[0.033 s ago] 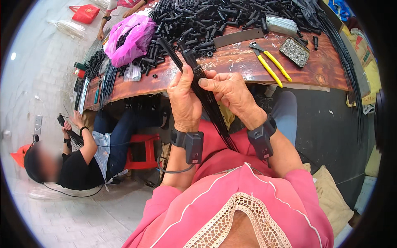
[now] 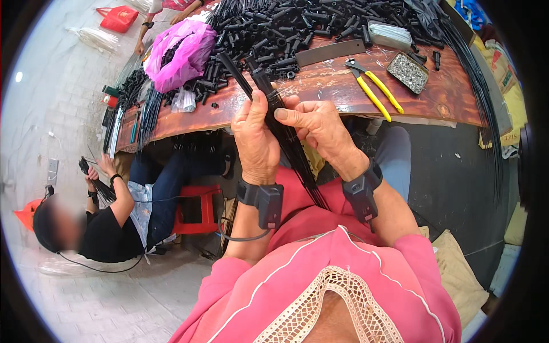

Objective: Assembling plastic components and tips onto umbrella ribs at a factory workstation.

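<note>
A bundle of long, thin black strands [image 2: 291, 143] slants between my hands, its thicker end up toward the table and its loose tail hanging over my lap. My left hand [image 2: 255, 140] is closed round its left side, thumb pointing up; a separate thin black bunch [image 2: 233, 73] sticks out above that hand. With thumb and bent fingers, my right hand [image 2: 320, 128] pinches the bundle from the right. Some fingertips are hidden behind the strands. Beyond my hands, the table bears a large heap of short black tubes [image 2: 269, 43].
Yellow-handled cutters [image 2: 377, 91], a metal tin of small silvery pieces [image 2: 408, 72] and a flat metal bar [image 2: 330, 52] lie at the right. A pink plastic bag [image 2: 180, 54] stands left. At the left a co-worker [image 2: 111, 237] sits by a red stool [image 2: 197, 208], holding black strands.
</note>
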Motion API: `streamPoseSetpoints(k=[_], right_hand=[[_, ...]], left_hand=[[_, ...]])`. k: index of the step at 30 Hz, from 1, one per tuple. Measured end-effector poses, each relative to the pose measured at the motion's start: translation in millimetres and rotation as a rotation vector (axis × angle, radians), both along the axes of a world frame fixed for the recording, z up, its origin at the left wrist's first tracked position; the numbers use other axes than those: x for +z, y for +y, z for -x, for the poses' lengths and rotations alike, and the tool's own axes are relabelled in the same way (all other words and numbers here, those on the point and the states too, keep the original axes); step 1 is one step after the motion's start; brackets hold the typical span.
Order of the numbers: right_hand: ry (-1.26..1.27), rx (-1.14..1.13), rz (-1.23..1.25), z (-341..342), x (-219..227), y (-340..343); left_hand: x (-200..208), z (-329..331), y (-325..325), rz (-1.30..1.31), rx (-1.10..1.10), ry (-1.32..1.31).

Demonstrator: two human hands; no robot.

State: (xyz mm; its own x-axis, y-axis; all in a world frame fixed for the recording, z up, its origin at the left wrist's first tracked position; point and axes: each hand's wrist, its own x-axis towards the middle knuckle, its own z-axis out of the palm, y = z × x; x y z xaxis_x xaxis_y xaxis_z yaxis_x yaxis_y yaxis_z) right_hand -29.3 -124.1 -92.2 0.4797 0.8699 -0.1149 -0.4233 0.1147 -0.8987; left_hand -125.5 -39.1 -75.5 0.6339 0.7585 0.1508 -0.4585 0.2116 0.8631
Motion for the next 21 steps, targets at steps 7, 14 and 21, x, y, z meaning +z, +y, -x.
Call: streamPoseSetpoints(k=[7, 14, 21], right_hand=[[-0.036, -0.066, -0.054, 12.1, 3.7, 0.0], [-0.021, 0.099, -0.009, -6.6, -3.8, 6.8], [0.029, 0.159, -0.034, -15.2, -7.4, 8.3]], left_hand=[[5.5, -2.0, -14.5, -0.017, 0.165, -0.045], [-5.3, 1.1, -2.1, 0.068, 0.007, -0.090], [-24.0, 0.7, 12.4, 0.105, -0.180, -0.219]])
